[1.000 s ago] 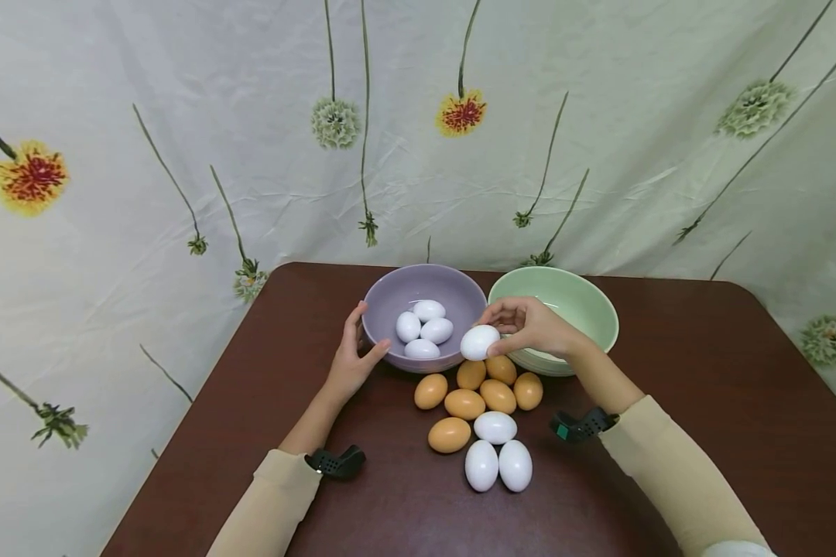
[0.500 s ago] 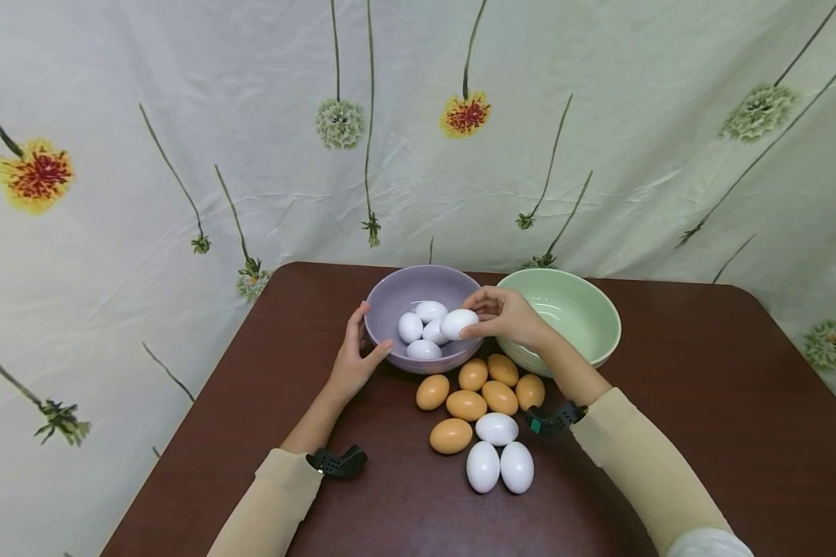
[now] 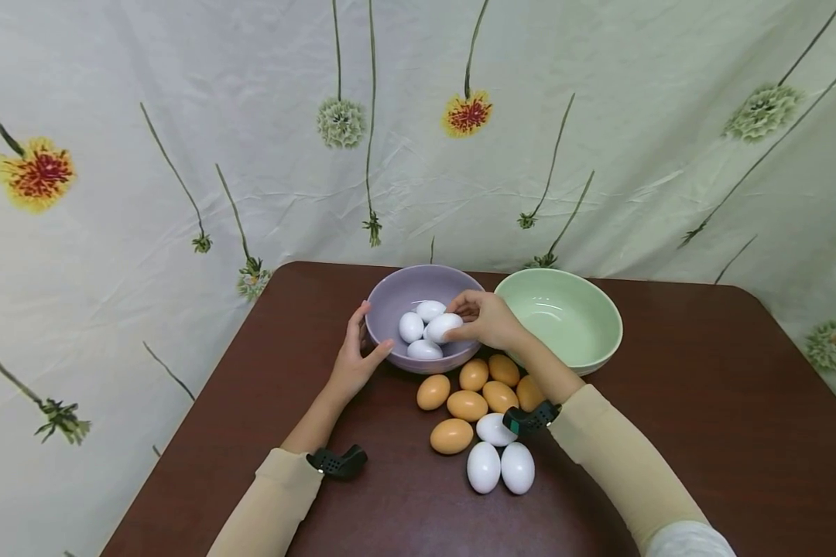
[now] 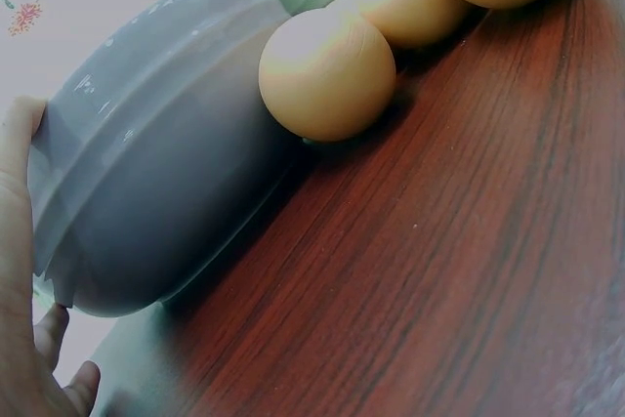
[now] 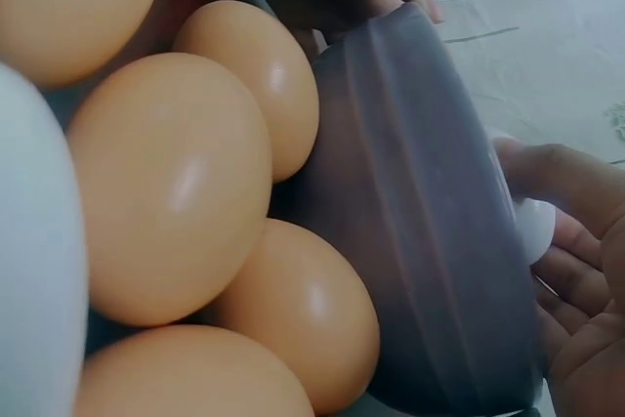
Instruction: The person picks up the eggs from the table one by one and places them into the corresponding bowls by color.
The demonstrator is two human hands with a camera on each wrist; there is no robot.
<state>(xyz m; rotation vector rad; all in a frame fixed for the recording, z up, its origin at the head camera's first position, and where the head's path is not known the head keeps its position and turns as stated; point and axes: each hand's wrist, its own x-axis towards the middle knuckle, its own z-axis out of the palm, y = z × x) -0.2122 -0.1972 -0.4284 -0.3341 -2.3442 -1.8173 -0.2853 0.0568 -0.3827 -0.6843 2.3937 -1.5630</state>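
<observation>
"Where's that egg (image 3: 443,328) now?"

"Over the right half of the purple bowl (image 3: 393,292), pinched between the thumb and fingers of your right hand (image 3: 491,321), other eggs (image 3: 411,327) lying in the bowl beside it."

"And your left hand (image 3: 351,365)?"

"Fingers spread wide, touching the bowl's left side!"

"Further out?"

"Green bowl (image 3: 564,317) just right, seven brown eggs (image 3: 467,405) on the near side, three white eggs (image 3: 484,467) nearer you, all on the table (image 3: 704,371)."
</observation>
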